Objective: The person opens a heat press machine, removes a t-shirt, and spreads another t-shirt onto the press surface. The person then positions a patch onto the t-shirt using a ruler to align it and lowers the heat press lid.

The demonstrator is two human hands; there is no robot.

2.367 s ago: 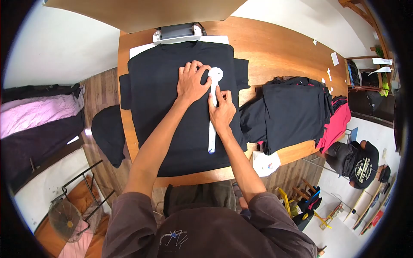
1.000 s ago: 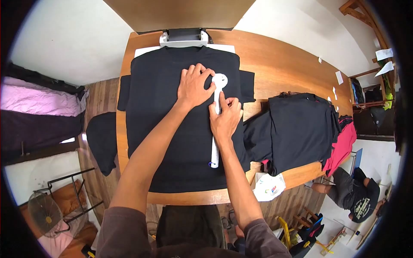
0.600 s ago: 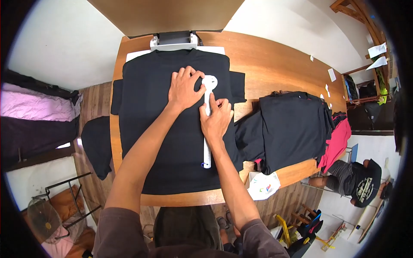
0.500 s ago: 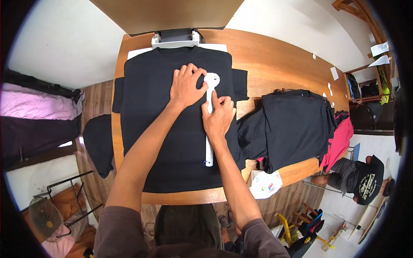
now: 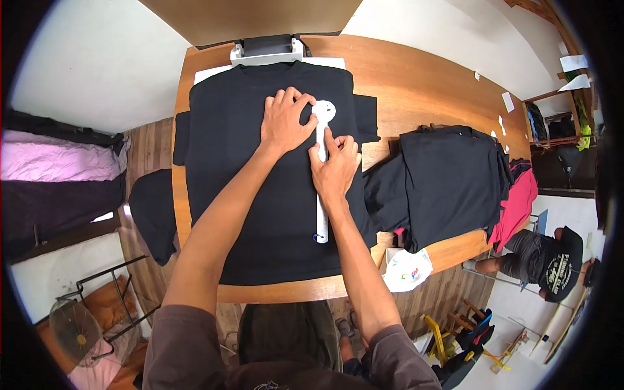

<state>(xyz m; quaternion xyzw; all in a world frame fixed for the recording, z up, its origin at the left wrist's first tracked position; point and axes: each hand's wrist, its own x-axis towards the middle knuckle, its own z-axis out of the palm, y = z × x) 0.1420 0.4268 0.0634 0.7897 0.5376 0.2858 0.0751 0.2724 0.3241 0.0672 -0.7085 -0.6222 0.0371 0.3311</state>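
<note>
A black shirt (image 5: 260, 227) lies spread over a white board (image 5: 335, 63) on the wooden table. Along its right part runs a white ruler-like strip (image 5: 321, 214) with a rounded, holed head at the top. My left hand (image 5: 284, 123) rests on the shirt, thumb and index finger pinching the left edge of the strip's head. Lower down, my right hand (image 5: 336, 166) lies across the strip's middle, its thumb on the left side and its index finger along the strip, the other fingers curled.
Folded black shirts (image 5: 448, 188) and a red garment (image 5: 517, 205) lie to the right on the table (image 5: 403, 78). A white plastic bag (image 5: 408, 270) sits at the front edge. Another person (image 5: 546, 260) is at the far right. A fan (image 5: 75, 331) stands lower left.
The view has shifted slightly, moving the table and shirt a little up and right in the frame. Both hands keep about the same places on the strip.
</note>
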